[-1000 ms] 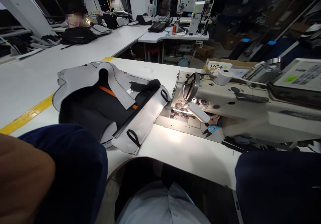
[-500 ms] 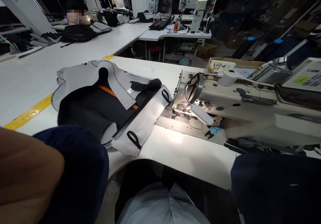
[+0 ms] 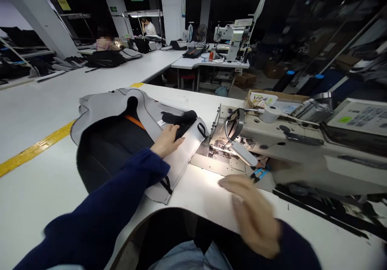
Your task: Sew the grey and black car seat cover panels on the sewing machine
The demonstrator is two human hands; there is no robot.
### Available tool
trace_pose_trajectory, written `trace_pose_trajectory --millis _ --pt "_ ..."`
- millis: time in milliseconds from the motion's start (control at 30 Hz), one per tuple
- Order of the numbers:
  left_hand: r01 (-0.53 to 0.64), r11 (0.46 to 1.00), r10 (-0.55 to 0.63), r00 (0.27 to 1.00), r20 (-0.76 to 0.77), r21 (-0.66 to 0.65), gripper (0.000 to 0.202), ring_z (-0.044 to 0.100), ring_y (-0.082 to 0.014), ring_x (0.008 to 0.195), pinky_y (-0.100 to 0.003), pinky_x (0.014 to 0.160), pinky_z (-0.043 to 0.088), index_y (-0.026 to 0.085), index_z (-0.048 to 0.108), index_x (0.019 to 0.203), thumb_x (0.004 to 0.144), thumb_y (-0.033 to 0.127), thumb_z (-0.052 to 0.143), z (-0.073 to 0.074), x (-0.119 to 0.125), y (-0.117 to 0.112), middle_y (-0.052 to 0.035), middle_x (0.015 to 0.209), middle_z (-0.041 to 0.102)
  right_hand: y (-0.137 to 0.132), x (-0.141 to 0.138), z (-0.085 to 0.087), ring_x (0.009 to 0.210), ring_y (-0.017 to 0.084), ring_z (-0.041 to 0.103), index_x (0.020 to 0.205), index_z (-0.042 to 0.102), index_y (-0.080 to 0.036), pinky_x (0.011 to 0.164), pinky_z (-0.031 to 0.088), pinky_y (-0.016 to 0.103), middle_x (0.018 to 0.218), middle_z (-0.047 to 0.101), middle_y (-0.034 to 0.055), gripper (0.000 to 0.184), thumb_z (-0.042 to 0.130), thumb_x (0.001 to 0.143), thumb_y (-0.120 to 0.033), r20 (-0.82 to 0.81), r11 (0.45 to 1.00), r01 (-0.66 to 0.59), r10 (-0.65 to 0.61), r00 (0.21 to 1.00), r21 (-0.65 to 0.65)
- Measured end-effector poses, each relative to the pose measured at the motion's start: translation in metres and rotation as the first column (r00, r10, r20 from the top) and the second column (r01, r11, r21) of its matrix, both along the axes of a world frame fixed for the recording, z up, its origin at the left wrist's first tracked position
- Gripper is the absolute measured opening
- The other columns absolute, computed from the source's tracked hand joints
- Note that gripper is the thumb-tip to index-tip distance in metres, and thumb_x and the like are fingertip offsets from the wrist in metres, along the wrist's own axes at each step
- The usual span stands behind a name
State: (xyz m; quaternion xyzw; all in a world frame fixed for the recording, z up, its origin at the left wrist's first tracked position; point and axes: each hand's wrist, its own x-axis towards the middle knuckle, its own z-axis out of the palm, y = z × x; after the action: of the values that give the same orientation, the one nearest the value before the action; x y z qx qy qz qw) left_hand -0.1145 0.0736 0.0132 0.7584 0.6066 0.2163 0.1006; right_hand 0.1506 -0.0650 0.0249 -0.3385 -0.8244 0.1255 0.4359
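Note:
A half-sewn bag piece (image 3: 111, 153) of black and light grey fabric lies on the white table, with an orange strip inside and small black loops on its grey edge panel. My left hand (image 3: 167, 141) reaches over it and rests at the grey panel, fingers stretched and thumb apart, beside a black flap. My right hand (image 3: 254, 217), blurred by motion, hovers above the table's front edge with fingers apart and nothing seen in them. Just beyond it, blue-handled thread snips (image 3: 260, 174) lie at the sewing machine (image 3: 272, 128), partly covered by that hand.
A lit lamp (image 3: 244, 153) shines on the needle area. Behind the machine stands a cardboard box (image 3: 279, 96). Yellow tape (image 3: 38, 147) crosses the table at left. Farther back are a black bag (image 3: 104, 59), another sewing machine (image 3: 234, 40) and two people.
My left hand has come in from the lower left and reached the bag piece. My right hand has entered over the table front. The view has tilted up a little.

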Motion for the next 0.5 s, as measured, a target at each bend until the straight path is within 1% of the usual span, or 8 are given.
trace_pose_trajectory --millis 67,133,200,267,333,400,433,500 --pt "-0.133 0.953 0.094 0.984 -0.151 -0.273 0.062 0.052 -0.0300 0.117 -0.039 0.099 0.044 0.006 0.038 0.134 0.085 0.039 0.058 -0.030 0.002 0.033 -0.0208 0.127 0.051 0.004 -0.030 -0.030 0.097 0.019 0.058 0.119 0.052 -0.021 0.081 0.053 0.033 0.105 0.060 0.0094 0.032 0.043 0.091 -0.008 -0.002 0.986 -0.128 0.129 0.992 -0.110" --pt "-0.177 0.909 0.115 0.977 -0.180 -0.377 0.062 0.058 -0.0306 0.110 -0.037 0.093 0.048 0.007 0.042 0.131 0.079 0.032 0.064 -0.045 0.001 0.052 -0.0192 0.120 0.058 0.006 -0.045 -0.064 0.095 0.019 0.058 0.119 0.052 -0.020 0.081 0.053 0.035 0.105 0.059 0.0096 0.031 0.041 0.092 -0.008 0.118 0.971 -0.164 0.186 0.975 -0.175" --pt "-0.159 0.912 0.108 0.982 -0.153 -0.378 0.058 0.060 -0.0291 0.107 -0.033 0.090 0.049 0.010 0.047 0.127 0.075 0.025 0.066 -0.042 -0.008 0.059 -0.0157 0.115 0.062 0.008 -0.040 -0.092 0.094 0.020 0.058 0.118 0.052 -0.019 0.079 0.053 0.036 0.107 0.059 0.0096 0.031 0.038 0.093 -0.009 0.230 0.970 -0.149 0.193 0.954 -0.193" --pt "-0.150 0.927 0.107 0.984 -0.140 -0.343 0.055 0.059 -0.0290 0.109 -0.032 0.091 0.048 0.011 0.049 0.125 0.073 0.021 0.065 -0.023 -0.027 0.055 -0.0149 0.116 0.062 0.010 -0.018 -0.104 0.094 0.019 0.059 0.119 0.052 -0.019 0.080 0.053 0.036 0.108 0.059 0.0095 0.031 0.036 0.094 -0.010 0.290 0.975 -0.122 0.174 0.941 -0.188" --pt "-0.152 0.947 0.119 0.984 -0.130 -0.283 0.050 0.057 -0.0295 0.110 -0.032 0.091 0.046 0.011 0.049 0.122 0.074 0.019 0.061 0.002 -0.049 0.038 -0.0143 0.117 0.061 0.015 0.010 -0.102 0.096 0.018 0.060 0.121 0.052 -0.020 0.083 0.053 0.033 0.109 0.059 0.0087 0.031 0.037 0.095 -0.013 0.295 0.980 -0.075 0.127 0.947 -0.182" --pt "-0.091 0.968 0.073 0.994 -0.084 -0.235 0.040 0.059 -0.0268 0.104 -0.031 0.087 0.046 0.016 0.050 0.116 0.077 0.018 0.053 0.021 -0.063 0.002 -0.0102 0.112 0.062 0.024 0.032 -0.092 0.099 0.017 0.060 0.120 0.053 -0.022 0.084 0.051 0.030 0.110 0.059 0.0079 0.028 0.040 0.095 -0.015 0.240 0.986 -0.011 0.051 0.969 -0.164" --pt "-0.013 0.967 0.001 0.999 -0.047 -0.253 0.035 0.061 -0.0246 0.097 -0.030 0.082 0.047 0.018 0.050 0.111 0.077 0.020 0.052 0.024 -0.064 -0.022 -0.0072 0.106 0.063 0.030 0.037 -0.087 0.100 0.017 0.060 0.118 0.054 -0.022 0.085 0.050 0.029 0.111 0.059 0.0076 0.026 0.043 0.095 -0.016 0.194 0.988 0.022 0.008 0.981 -0.151" --pt "0.115 0.919 -0.114 0.993 0.026 -0.376 0.030 0.061 -0.0206 0.083 -0.027 0.071 0.046 0.020 0.048 0.104 0.076 0.026 0.055 0.019 -0.056 -0.077 -0.0025 0.093 0.063 0.043 0.036 -0.079 0.102 0.018 0.059 0.114 0.056 -0.022 0.087 0.048 0.029 0.112 0.058 0.0076 0.023 0.046 0.094 -0.017 0.081 0.990 0.063 -0.053 0.995 -0.126"
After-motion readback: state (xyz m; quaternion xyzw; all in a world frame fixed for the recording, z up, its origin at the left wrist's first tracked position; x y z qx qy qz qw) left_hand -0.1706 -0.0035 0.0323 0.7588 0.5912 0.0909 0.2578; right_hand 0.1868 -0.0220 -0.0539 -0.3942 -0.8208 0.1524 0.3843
